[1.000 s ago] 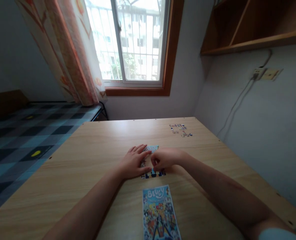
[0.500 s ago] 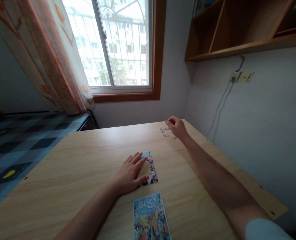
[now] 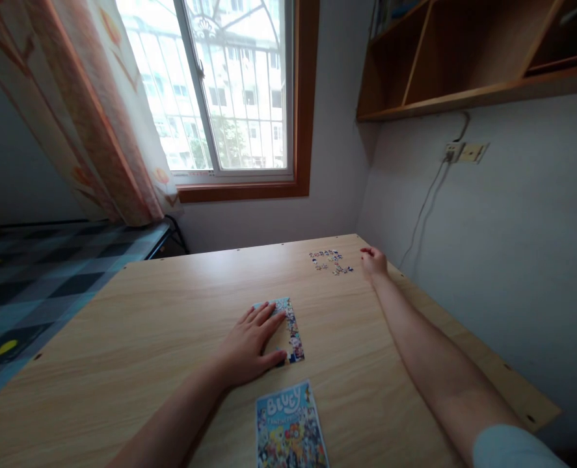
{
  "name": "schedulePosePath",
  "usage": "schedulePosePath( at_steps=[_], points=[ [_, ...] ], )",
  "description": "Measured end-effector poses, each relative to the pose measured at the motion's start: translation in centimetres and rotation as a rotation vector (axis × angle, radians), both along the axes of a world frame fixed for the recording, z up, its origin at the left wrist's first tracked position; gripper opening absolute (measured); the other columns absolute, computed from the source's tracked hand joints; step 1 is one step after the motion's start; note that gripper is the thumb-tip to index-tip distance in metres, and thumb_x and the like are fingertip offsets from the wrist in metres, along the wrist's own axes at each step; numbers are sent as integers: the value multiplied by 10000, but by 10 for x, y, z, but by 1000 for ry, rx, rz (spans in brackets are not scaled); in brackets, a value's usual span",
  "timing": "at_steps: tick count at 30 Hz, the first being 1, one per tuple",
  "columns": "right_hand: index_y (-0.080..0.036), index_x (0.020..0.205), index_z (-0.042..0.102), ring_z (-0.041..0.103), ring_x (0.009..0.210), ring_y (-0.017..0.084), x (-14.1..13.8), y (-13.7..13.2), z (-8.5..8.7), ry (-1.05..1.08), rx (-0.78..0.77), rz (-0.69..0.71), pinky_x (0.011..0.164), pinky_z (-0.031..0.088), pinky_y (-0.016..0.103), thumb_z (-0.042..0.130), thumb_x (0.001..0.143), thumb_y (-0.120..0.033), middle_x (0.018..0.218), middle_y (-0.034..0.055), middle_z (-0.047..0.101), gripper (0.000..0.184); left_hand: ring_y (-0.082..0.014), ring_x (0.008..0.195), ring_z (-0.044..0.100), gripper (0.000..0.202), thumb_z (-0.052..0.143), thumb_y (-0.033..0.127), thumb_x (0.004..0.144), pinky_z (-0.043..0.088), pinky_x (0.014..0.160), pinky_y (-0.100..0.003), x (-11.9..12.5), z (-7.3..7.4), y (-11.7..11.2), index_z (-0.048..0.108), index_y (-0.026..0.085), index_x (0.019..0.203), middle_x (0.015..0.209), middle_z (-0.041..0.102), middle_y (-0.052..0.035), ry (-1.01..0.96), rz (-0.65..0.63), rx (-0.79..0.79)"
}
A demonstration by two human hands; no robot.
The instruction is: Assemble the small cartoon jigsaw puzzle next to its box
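My left hand [image 3: 253, 341] lies flat with fingers spread on a partly assembled jigsaw puzzle [image 3: 295, 341]. The puzzle's top and right strips show, bare wood shows beside the thumb, and the hand covers the left part. Far off at the right, my right hand [image 3: 375, 263] is closed, fingers drawn together; whatever they hold, if anything, is too small to make out. Just left of it lie several loose puzzle pieces [image 3: 335, 268] in a rough ring. Closer to me is a blue picture sheet [image 3: 291, 429] lettered "BLUEY", lying face up and cut off by the lower frame edge.
All of this rests on a pale wooden table [image 3: 171, 312]. A wall shelf [image 3: 464, 97] hangs at the upper right, above a socket [image 3: 453, 152] with a cord. A window [image 3: 239, 97], a curtain [image 3: 117, 130] and a checked bed [image 3: 73, 279] are beyond the table.
My right hand has moved right and slightly down, from above the loose pieces to beside them, uncovering more of them. My left hand stays on the puzzle. The view has shifted slightly.
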State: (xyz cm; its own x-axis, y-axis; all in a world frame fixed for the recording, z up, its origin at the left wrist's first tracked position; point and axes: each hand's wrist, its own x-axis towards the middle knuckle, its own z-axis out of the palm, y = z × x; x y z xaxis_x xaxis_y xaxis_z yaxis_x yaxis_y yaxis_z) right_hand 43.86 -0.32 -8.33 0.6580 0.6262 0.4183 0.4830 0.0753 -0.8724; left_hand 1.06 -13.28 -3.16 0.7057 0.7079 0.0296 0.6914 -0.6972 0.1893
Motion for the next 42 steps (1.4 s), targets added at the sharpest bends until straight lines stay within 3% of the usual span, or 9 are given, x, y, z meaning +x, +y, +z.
schedulePosePath(
  at_steps=[5,13,17,23,27,30,34,42],
  points=[
    [-189,871,753,626,734,215,-4,-1,-4,-66,-90,-47,699,466,296,524,677,-300,805,58,729,320,-314,1528,239,784,574,631,875,190,1249,-532,1,1,0,387,278,1549,1648,275,-100,9,8,-5],
    [-174,928,762,633,757,212,-16,-8,2,-240,-160,62,754,482,314,509,741,-266,828,65,738,327,-323,1516,272,768,593,625,862,191,1246,-542,0,1,-2,422,288,1531,1631,319,-101,-48,9,-14],
    [-166,965,756,633,914,235,-23,-12,11,-339,-142,71,891,468,347,470,794,-223,975,104,745,338,-320,1516,272,752,584,619,872,197,1244,-540,0,0,-1,423,293,1530,1631,322,-100,-51,8,-18],
    [-193,1181,723,511,1246,295,-70,-22,31,-777,-213,217,1127,284,469,456,936,-287,1259,126,684,374,-321,1514,278,722,577,607,883,200,1246,-541,0,0,-1,442,291,1518,1629,332,-91,-84,17,-41],
    [-200,1418,566,220,1494,345,-115,-26,29,-982,-319,367,1180,24,637,417,995,-433,1545,132,464,506,-302,1491,331,621,513,528,933,269,1233,-504,-2,-1,2,495,235,1480,1600,392,-101,-198,86,-52],
    [-186,1485,490,132,1531,346,-130,-25,21,-993,-412,403,1172,-21,669,384,1005,-469,1617,142,341,567,-279,1437,417,540,412,466,982,345,1202,-466,-4,-4,8,557,182,1418,1543,470,-126,-347,187,-32],
    [-179,1479,501,120,1537,358,-130,-20,15,-930,-523,370,1173,8,683,338,1014,-473,1634,156,295,575,-279,1380,482,507,407,444,981,379,1182,-474,-4,-9,13,599,173,1364,1475,541,-130,-454,248,-18],
    [-299,1389,600,147,1536,353,-132,-21,18,-927,-516,478,1164,22,697,386,1010,-505,1641,107,301,481,-279,1338,523,484,421,431,965,390,1169,-484,-6,-14,19,637,170,1311,1411,600,-131,-559,271,-14]
  ],
)
